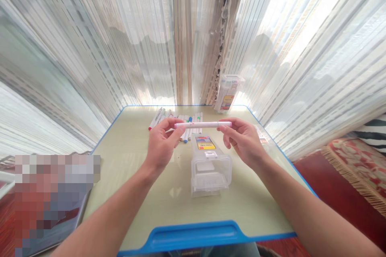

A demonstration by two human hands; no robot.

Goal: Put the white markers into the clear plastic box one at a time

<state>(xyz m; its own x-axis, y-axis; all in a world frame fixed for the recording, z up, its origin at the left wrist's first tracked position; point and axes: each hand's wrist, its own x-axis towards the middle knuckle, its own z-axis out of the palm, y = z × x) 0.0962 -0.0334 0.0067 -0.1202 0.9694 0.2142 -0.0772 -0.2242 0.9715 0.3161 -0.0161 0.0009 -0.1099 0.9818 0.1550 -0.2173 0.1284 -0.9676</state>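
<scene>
A white marker [203, 125] with pinkish-purple ends is held level above the table between both hands. My left hand [164, 140] pinches its left end between thumb and fingers. At the other end, my right hand [243, 138] grips it the same way. Just below lies a clear plastic box [211, 172] on its side, its open end facing me and a yellow-and-blue label on its upper face. Behind my hands, several white markers [196, 122] with coloured ends lie in a loose row, partly hidden by my fingers and the held marker.
A second clear box [228, 95] stands upright at the table's back right. Near the right edge lies a small printed card or packet [261, 134]. The pale table [126, 192] has a blue rim. Striped curtains [144, 40] hang behind, and a patterned fringed cloth [356, 168] is at right.
</scene>
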